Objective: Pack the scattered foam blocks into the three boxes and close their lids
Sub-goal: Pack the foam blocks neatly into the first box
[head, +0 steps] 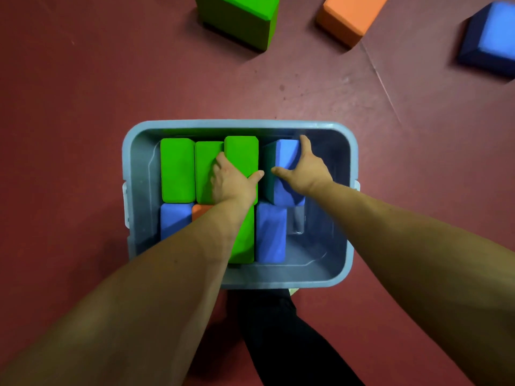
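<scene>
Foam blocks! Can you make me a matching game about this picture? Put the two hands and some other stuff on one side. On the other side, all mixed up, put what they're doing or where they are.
Column 1
1. left hand
2. right hand
3. far orange block
4. box

Column 2
A. holds a tilted blue block
B. lies on the floor, not packed yet
C. holds a green block
D. open, with blocks packed inside

Pairs: 1-C, 2-A, 3-B, 4-D
</scene>
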